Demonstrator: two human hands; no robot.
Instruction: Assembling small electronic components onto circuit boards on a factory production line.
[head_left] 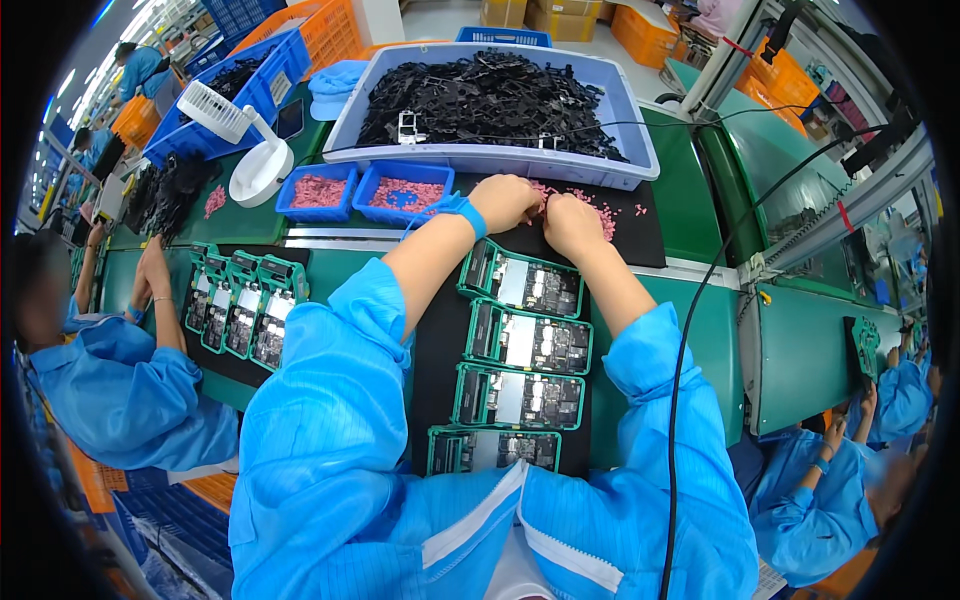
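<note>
Both my hands meet over a scatter of small pink pieces [606, 212] on the black mat [638, 240]. My left hand [503, 204], with a blue wrist strap [460, 212], has its fingers pinched together at the left side of the pile. Close beside it, my right hand [577, 228] is also closed, fingertips pointing down into the pieces. Whatever lies between the fingers is too small to make out. Below my hands, a column of green-framed units with exposed circuit boards [530, 342] runs toward me between my forearms.
Beyond my hands stands a large pale-blue bin [640, 165] of black parts [490, 105]. Two blue trays [357, 199] of pink pieces and a white desk fan [262, 172] stand left. A black cable [690, 340] hangs across my right side. A co-worker [125, 370] sits left beside more green-framed units [243, 305].
</note>
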